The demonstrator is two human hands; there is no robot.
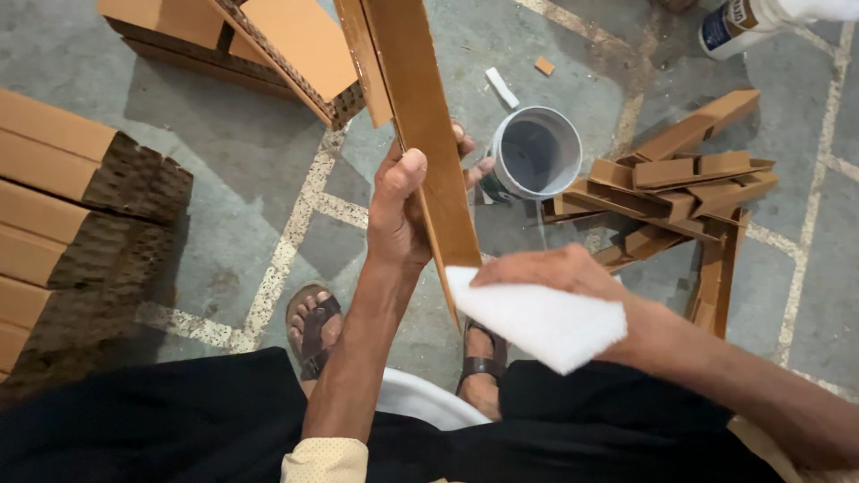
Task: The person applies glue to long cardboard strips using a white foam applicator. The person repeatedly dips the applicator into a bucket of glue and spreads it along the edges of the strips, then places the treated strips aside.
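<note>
My left hand (398, 210) is closed around a long brown strip (420, 116), thumb on the near face and fingertips showing past its far edge; the strip stands tilted, its top running out of view at the upper edge and its lower end coming down toward my lap. My right hand (559, 273) presses a white foam pad (537, 317) against the lower end of the strip; the fingers lie flat over the pad's top, pinching it to the strip, and the pad's corner points toward my right knee.

Below the hands, my two feet in brown sandals (313, 326) rest on the grey stone floor (233, 143), one to each side of the strip's lower end; a white rounded rim (429, 398) shows between my knees, though I cannot tell what it belongs to.

Just beyond my left hand's fingertips stands a white bucket (535, 152), open and grey inside; to its right lies a loose heap of short brown strips (680, 188), crossing one another. Toward the floor's left edge is a stack of thick honeycomb boards (80, 224), dark and rough on their cut ends; another such board (259, 49) lies at the far side, just behind the strip. A white bottle (747, 22) lies on its side in the far right corner.
</note>
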